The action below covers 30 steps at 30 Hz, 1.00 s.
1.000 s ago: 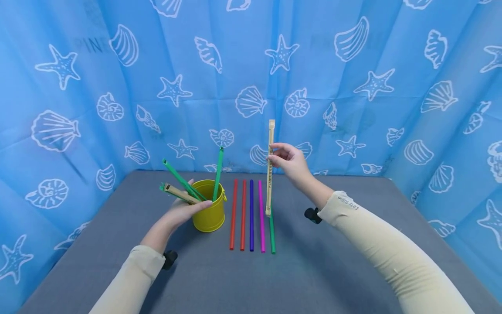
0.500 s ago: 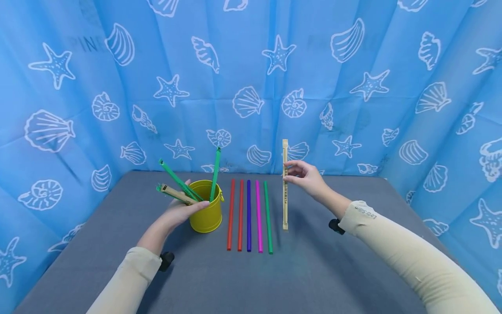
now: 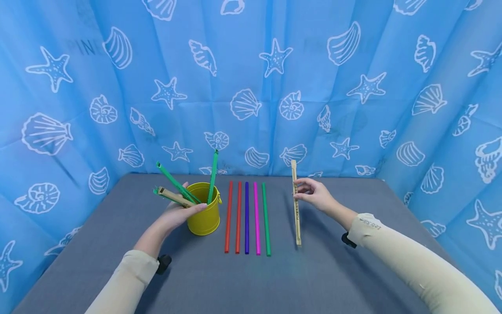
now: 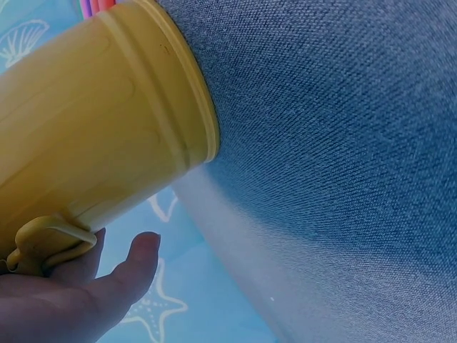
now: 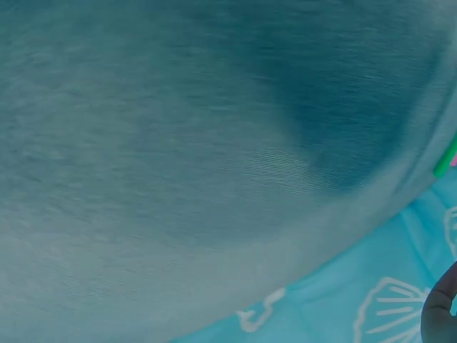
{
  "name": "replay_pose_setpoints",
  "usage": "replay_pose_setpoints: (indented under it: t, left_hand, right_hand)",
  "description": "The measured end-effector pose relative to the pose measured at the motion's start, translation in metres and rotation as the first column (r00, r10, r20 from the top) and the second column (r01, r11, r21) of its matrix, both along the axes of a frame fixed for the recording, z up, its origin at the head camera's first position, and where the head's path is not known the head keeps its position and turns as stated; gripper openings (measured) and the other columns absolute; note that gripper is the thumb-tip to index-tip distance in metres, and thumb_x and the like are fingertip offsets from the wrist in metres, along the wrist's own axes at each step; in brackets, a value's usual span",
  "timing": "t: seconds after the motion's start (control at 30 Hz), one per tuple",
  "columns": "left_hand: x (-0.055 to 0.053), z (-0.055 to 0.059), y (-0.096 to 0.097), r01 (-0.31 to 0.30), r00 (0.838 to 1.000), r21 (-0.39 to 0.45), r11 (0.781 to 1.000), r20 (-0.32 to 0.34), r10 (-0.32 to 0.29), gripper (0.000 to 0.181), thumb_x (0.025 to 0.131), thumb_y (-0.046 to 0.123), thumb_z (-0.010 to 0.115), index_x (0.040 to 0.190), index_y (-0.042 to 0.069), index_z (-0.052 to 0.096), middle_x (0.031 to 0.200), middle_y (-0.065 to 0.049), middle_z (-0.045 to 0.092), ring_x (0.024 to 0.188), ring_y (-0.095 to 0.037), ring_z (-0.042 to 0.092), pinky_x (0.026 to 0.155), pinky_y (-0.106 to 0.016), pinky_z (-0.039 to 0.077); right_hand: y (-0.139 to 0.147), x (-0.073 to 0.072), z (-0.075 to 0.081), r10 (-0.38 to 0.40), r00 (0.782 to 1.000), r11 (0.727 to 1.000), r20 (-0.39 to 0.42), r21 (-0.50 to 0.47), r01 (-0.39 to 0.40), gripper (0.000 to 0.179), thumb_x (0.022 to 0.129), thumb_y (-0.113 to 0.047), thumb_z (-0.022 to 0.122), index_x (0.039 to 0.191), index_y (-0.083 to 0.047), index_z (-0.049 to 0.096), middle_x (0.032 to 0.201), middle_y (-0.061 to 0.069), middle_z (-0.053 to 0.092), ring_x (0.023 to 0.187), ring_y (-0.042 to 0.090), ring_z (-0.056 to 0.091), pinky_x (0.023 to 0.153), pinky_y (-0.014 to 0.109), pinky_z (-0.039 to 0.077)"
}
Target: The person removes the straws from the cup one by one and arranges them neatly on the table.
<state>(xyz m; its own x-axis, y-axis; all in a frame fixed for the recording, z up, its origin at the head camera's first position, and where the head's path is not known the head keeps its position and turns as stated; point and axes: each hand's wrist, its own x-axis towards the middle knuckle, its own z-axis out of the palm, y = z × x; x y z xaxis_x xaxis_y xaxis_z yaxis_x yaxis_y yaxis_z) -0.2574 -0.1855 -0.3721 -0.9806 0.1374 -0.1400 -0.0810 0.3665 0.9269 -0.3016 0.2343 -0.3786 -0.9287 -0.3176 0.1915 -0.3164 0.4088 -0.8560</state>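
Observation:
My right hand (image 3: 315,195) pinches a straw in a beige printed paper wrapper (image 3: 296,209) between thumb and fingers. The straw stands nearly upright, its lower end close over the table, right of a row of straws. My left hand (image 3: 175,218) holds a yellow metal bucket (image 3: 204,222), its thumb over the rim; in the left wrist view, fingers (image 4: 128,275) reach beside the bucket's handle lug (image 4: 53,239). Green straws (image 3: 213,176) and a paper-wrapped one (image 3: 174,197) lean in the bucket. In the right wrist view, only a dark piece of the hand (image 5: 441,311) shows.
Between bucket and right hand, two red straws (image 3: 238,218), a blue straw (image 3: 247,218), a magenta straw (image 3: 256,218) and a green straw (image 3: 266,220) lie side by side. A grey cloth covers the table (image 3: 235,283). A blue shell-print curtain (image 3: 235,78) hangs behind.
My right hand has moved right and down with the wrapped straw, from over the green straw to right of the row, lowering it towards the table. My left hand stays at the bucket.

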Motion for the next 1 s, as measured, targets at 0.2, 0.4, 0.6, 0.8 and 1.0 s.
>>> replay_pose_setpoints:
  t: [0.2, 0.4, 0.6, 0.8, 1.0]
  left_hand:
    - [0.001, 0.002, 0.002, -0.005, 1.000, 0.001, 1.000, -0.011, 0.005, 0.099, 0.092, 0.029, 0.068, 0.156, 0.012, -0.005, 0.156, -0.026, 0.020, 0.142, -0.042, 0.019, 0.111, -0.061, 0.018]
    - [0.003, 0.005, 0.002, -0.013, 1.000, -0.014, 1.000, -0.005, 0.013, 0.099, 0.092, 0.029, 0.068, 0.156, 0.012, -0.005, 0.155, -0.027, 0.020, 0.141, -0.042, 0.020, 0.111, -0.061, 0.019]
    - [0.004, 0.003, 0.002, -0.010, 1.000, -0.016, 1.000, 0.006, 0.010, 0.099, 0.092, 0.029, 0.067, 0.156, 0.012, -0.006, 0.155, -0.027, 0.019, 0.142, -0.043, 0.019, 0.111, -0.062, 0.018]
    - [0.004, 0.001, 0.004, -0.006, 1.000, -0.023, 1.000, 0.011, 0.007, 0.099, 0.092, 0.031, 0.068, 0.156, 0.013, -0.006, 0.155, -0.028, 0.018, 0.141, -0.044, 0.020, 0.111, -0.062, 0.018]
    - [0.005, 0.003, 0.004, -0.005, 1.000, -0.020, 1.000, 0.006, 0.005, 0.099, 0.092, 0.030, 0.067, 0.156, 0.013, -0.007, 0.155, -0.028, 0.019, 0.141, -0.043, 0.021, 0.111, -0.061, 0.019]
  right_hand:
    - [0.011, -0.003, -0.013, 0.031, 0.999, 0.999, 0.013, 0.041, -0.032, 0.043, 0.090, -0.001, 0.066, 0.129, 0.012, 0.051, 0.103, 0.023, 0.064, 0.090, 0.017, 0.064, 0.080, 0.039, 0.054]
    - [0.020, -0.013, -0.024, 0.057, 0.998, 0.996, 0.040, 0.067, -0.060, 0.043, 0.090, 0.001, 0.067, 0.126, 0.017, 0.050, 0.099, 0.023, 0.066, 0.086, 0.015, 0.064, 0.078, 0.027, 0.053]
    - [0.026, -0.023, -0.033, 0.055, 0.989, 0.990, 0.136, 0.121, -0.072, 0.042, 0.091, -0.002, 0.065, 0.126, 0.016, 0.050, 0.094, 0.015, 0.068, 0.082, 0.011, 0.062, 0.077, 0.030, 0.051]
    - [0.028, -0.027, -0.035, 0.069, 0.975, 0.974, 0.213, 0.196, -0.111, 0.040, 0.093, -0.004, 0.063, 0.125, 0.015, 0.050, 0.084, 0.005, 0.066, 0.071, 0.012, 0.055, 0.062, 0.031, 0.043]
    - [0.025, -0.027, -0.032, 0.104, 0.966, 0.960, 0.237, 0.230, -0.160, 0.039, 0.092, -0.004, 0.064, 0.123, 0.016, 0.051, 0.078, 0.006, 0.063, 0.067, 0.013, 0.051, 0.061, 0.028, 0.041]
